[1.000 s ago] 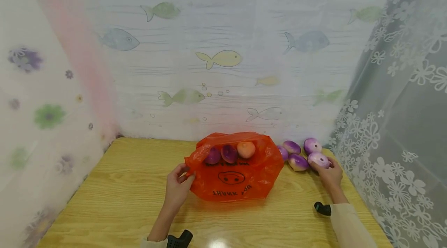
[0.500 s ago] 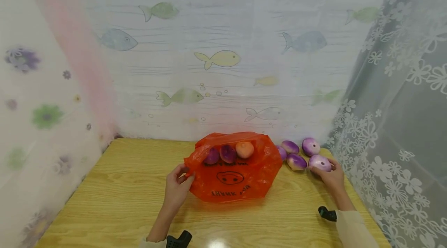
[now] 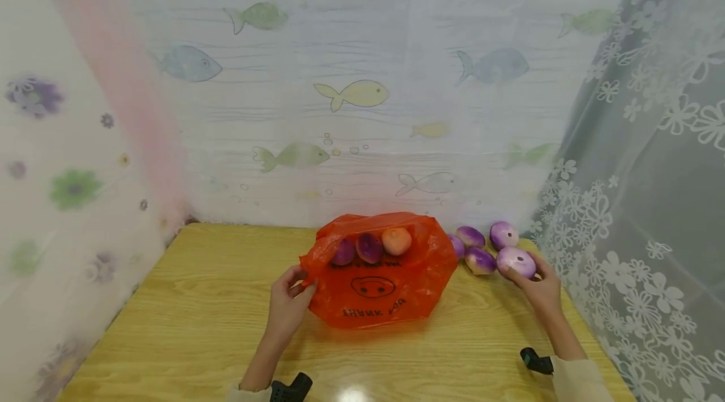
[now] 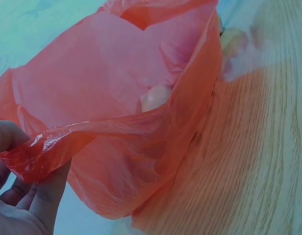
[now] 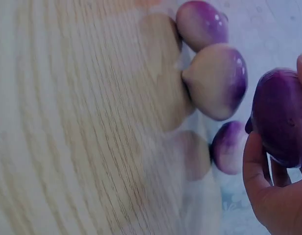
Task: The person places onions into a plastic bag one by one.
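At the table's middle a red plastic bag [image 3: 374, 301] lies with its mouth facing up and back, printed with a pig's snout and "THANK YOU". My left hand [image 3: 289, 307] pinches the left edge of its rim, which shows bunched between thumb and fingers in the left wrist view. Two purple round vegetables [image 3: 369, 248] and a paler round one [image 3: 396, 241] show at the bag's mouth. At the right, my right hand [image 3: 540, 289] grips a purple-and-white turnip [image 3: 516, 262] by its sides. The right wrist view shows the same turnip [image 5: 281, 117] between thumb and fingers.
More turnips [image 3: 480, 260] lie just right of the bag, near the table's back edge; one is partly hidden behind it. The wooden table [image 3: 198, 301] meets a fish-print curtain [image 3: 362, 138] at the back. A flowered lace curtain [image 3: 640, 251] hangs along the right.
My right wrist has shifted slightly right and nearer me, while the turnip under its fingers has barely moved. The left hand and the bag stay in place.
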`<move>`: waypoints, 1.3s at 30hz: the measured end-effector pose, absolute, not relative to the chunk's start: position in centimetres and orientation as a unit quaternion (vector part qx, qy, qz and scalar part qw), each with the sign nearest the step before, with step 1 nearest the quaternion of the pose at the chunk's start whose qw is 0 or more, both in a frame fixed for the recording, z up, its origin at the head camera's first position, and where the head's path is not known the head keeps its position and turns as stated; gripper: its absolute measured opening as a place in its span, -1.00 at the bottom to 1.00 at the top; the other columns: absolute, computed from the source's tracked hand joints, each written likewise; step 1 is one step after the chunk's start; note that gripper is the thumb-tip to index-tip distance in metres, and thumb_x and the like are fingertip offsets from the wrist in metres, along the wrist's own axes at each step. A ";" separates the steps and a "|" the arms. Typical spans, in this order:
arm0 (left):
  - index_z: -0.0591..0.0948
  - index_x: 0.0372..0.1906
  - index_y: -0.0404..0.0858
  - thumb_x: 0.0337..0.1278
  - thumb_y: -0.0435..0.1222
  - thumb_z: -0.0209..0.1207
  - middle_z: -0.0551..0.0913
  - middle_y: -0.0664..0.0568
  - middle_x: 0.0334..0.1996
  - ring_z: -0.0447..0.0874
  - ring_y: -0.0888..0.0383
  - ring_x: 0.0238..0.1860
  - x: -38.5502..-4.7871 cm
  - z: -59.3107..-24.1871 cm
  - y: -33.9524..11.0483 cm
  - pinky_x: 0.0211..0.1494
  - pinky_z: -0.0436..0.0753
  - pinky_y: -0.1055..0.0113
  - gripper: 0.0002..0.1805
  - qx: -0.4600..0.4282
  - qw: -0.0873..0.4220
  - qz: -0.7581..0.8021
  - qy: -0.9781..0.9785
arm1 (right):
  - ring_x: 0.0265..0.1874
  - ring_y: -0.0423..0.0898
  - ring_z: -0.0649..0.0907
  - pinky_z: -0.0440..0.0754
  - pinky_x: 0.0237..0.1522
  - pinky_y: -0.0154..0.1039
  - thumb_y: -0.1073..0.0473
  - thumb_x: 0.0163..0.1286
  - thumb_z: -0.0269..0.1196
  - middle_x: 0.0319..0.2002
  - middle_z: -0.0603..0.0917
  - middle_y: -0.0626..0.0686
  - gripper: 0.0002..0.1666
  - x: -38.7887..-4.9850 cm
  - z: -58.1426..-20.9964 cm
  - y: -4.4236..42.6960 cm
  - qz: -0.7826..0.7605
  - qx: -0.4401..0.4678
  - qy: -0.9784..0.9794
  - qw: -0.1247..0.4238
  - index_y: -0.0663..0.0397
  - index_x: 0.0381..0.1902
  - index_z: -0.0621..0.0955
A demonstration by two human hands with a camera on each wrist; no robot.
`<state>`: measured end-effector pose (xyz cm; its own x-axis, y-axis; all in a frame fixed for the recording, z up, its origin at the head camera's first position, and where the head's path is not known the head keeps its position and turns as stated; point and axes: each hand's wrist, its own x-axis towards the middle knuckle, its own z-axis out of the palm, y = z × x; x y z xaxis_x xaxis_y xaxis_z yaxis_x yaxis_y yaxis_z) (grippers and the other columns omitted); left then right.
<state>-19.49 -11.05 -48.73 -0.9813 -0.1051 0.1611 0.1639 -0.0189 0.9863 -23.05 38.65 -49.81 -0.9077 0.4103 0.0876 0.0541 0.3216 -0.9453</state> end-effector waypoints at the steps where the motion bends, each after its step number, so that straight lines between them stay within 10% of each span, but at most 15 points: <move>1: 0.58 0.08 -0.42 0.29 -0.54 0.21 0.59 -0.22 -0.06 0.74 0.18 -0.21 -19.5 -48.7 -11.0 -0.12 0.71 0.41 -0.72 -0.021 0.094 -0.714 -0.694 | -0.19 -0.50 0.50 0.63 -0.22 -0.57 0.14 0.33 0.43 0.20 0.40 -0.05 -0.07 -22.9 -49.7 38.5 0.566 -0.142 -0.796 0.163 0.15 0.55 0.27; 13: 0.58 0.06 -0.42 0.28 -0.54 0.21 0.59 -0.23 -0.05 0.75 0.19 -0.20 -19.4 -48.7 -11.0 -0.11 0.72 0.40 -0.73 -0.019 0.093 -0.709 -0.698 | 0.01 -0.56 0.54 0.59 -0.08 -0.60 0.35 0.40 0.31 0.11 0.44 -0.37 -0.16 -19.9 -47.2 35.7 0.643 -0.009 -0.752 0.149 0.32 0.53 0.20; 22: 0.57 0.02 -0.44 0.30 -0.55 0.18 0.58 -0.20 -0.09 0.74 0.19 -0.23 -19.4 -48.7 -11.0 -0.13 0.72 0.41 -0.77 -0.022 0.104 -0.711 -0.695 | 0.12 -0.37 0.56 0.64 -0.02 -0.49 0.60 0.29 0.24 0.23 0.50 -0.23 -0.19 -17.6 -45.1 32.7 0.655 0.135 -0.731 0.135 0.19 0.47 0.33; 39: 0.58 0.03 -0.45 0.28 -0.55 0.19 0.59 -0.19 -0.10 0.75 0.20 -0.23 -19.4 -48.8 -10.9 -0.15 0.72 0.41 -0.76 -0.026 0.114 -0.710 -0.695 | 0.15 -0.28 0.58 0.74 -0.06 -0.24 0.48 0.24 0.39 0.29 0.47 -0.15 -0.09 -14.4 -41.4 25.8 0.634 0.173 -0.753 0.034 0.28 0.50 0.27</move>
